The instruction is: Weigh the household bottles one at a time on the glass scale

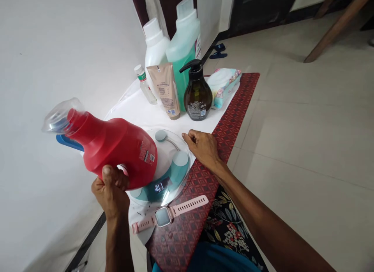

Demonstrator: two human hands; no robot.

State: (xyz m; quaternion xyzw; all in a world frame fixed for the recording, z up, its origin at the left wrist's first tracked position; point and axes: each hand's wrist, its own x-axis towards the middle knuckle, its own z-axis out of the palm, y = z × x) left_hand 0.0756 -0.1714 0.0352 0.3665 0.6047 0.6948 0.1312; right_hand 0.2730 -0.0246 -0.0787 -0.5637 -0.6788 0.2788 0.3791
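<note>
The left hand (112, 188) is clamped on a red bottle (117, 147), its fingers wrapped around the handle and covering most of it, so only a small gap in the grip shows. The bottle is tilted, its neck toward the wall, and appears in front of a round glass scale (180, 159); whether its base touches the glass cannot be told. A clear cap (60, 114) over the neck is blurred, and a blue object (70, 142) beneath is too covered to identify. The bottle hides much of the scale's left side, and the digits on its small display (159, 187) are hard to read. The right hand (203, 147) lies at the edge of the worktop (195, 209) with fingers drawn together in a loose fist; its palm is out of sight. A pink watch (163, 216) lies before the scale, its screen washed out by glare. Behind, a beige tube (165, 89) covers part of a white bottle (154, 50), and a dark pump bottle (198, 94) stands before a green bottle (182, 50), blocking its lower part. A soft pack (224, 83) sits partly behind the pump bottle. Both forearms are cut off by the lower frame edge.
</note>
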